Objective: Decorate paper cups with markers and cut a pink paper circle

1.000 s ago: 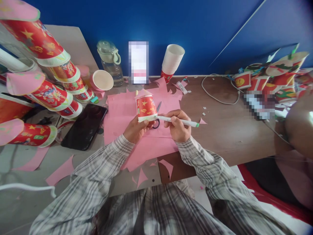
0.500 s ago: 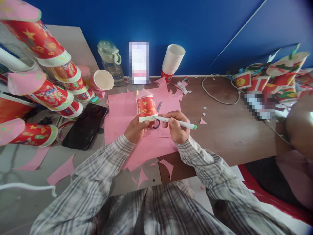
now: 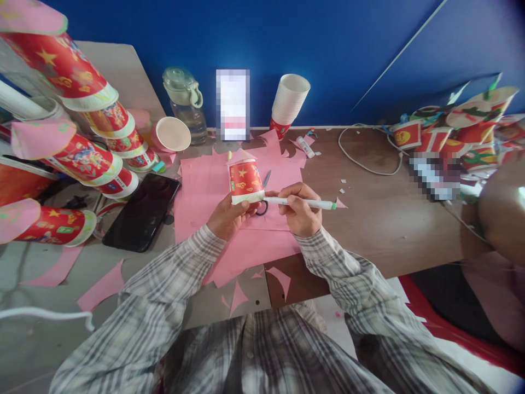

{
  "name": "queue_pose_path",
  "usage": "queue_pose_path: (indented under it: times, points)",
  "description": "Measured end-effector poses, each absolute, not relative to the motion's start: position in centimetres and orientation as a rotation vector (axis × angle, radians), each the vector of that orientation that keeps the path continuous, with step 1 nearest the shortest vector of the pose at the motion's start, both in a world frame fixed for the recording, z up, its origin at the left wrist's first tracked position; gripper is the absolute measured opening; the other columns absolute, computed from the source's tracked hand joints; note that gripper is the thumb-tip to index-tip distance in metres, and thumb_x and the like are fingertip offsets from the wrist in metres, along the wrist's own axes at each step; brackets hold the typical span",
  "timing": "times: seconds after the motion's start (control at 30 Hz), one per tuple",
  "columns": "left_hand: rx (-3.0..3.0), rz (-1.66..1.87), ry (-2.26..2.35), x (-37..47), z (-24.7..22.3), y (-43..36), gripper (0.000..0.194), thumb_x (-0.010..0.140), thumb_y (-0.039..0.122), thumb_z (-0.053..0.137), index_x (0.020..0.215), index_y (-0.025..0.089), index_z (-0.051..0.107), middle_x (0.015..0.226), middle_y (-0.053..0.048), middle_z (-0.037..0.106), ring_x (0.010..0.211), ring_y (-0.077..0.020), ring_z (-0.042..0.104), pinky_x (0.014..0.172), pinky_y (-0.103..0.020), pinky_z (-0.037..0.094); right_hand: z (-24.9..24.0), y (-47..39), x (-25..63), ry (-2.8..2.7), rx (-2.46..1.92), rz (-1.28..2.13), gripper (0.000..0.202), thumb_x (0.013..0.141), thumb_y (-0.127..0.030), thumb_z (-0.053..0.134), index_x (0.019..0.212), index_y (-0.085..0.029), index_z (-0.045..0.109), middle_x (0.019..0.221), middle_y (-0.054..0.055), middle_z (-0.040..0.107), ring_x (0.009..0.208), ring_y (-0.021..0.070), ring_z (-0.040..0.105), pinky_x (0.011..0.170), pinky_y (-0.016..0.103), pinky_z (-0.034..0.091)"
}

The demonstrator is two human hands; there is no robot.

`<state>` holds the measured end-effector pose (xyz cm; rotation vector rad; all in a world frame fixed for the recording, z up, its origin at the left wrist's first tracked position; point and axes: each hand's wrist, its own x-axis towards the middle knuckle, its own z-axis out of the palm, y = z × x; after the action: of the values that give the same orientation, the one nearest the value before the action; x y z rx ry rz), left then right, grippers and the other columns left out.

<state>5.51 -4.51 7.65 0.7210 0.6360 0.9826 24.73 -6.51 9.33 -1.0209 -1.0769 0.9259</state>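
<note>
A red paper cup (image 3: 246,179) with gold stars stands upside down in my left hand (image 3: 228,216), whose fingers and thumb grip its white rim from below. A pink paper cone piece sits on top of the cup. My right hand (image 3: 302,210) pinches a white marker (image 3: 305,203) with a green end; its left tip is at the right side of the cup's rim. Under the hands lie pink paper sheets (image 3: 205,180). Scissors (image 3: 266,207) rest on them, partly hidden behind the cup and hand.
Decorated cup towers (image 3: 77,148) and a black phone (image 3: 143,210) are on the left. Behind stand a water bottle (image 3: 188,109), a lit screen (image 3: 233,104) and stacked cups (image 3: 287,104). A glue stick (image 3: 305,146), a cable, more cups (image 3: 471,131) and another person's arm (image 3: 502,210) are rightward.
My right hand and the marker have shifted slightly to the right, and the marker now lies flatter. My left hand still holds the cup in nearly the same place.
</note>
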Motion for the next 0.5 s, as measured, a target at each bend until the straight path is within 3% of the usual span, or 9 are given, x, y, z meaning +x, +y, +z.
queue_pose_path:
  times: [0.17, 0.3, 0.5]
  points:
    - [0.661, 0.970, 0.674, 5.24, 7.22, -4.42, 0.063, 0.064, 0.056, 0.112, 0.107, 0.021, 0.082, 0.109, -0.008, 0.089, 0.105, -0.0272, 0.083, 0.106, -0.046, 0.055, 9.93, -6.23, 24.21, -0.972, -1.002, 0.883, 0.031, 0.082, -0.053, 0.081, 0.077, -0.023, 0.074, 0.051, -0.004, 0.063, 0.045, 0.0141, 0.055, 0.048, 0.028, 0.048]
    - [0.646, 0.970, 0.668, 5.12, 7.09, -4.38, 0.065, 0.064, 0.055, 0.113, 0.109, 0.021, 0.082, 0.110, -0.008, 0.089, 0.106, -0.0272, 0.084, 0.110, -0.048, 0.056, 9.85, -6.21, 24.10, -0.956, -0.973, 0.871, 0.031, 0.084, -0.052, 0.081, 0.078, -0.022, 0.075, 0.052, -0.004, 0.063, 0.046, 0.0139, 0.056, 0.048, 0.027, 0.047]
    - [0.636, 0.974, 0.674, 5.32, 7.47, -4.42, 0.066, 0.058, 0.058, 0.115, 0.101, 0.021, 0.081, 0.104, -0.007, 0.089, 0.100, -0.0253, 0.084, 0.101, -0.043, 0.058, 9.17, -6.41, 24.42, -1.009, -1.029, 0.896, 0.034, 0.087, -0.056, 0.081, 0.081, -0.023, 0.079, 0.055, -0.003, 0.067, 0.049, 0.0153, 0.059, 0.051, 0.029, 0.049]
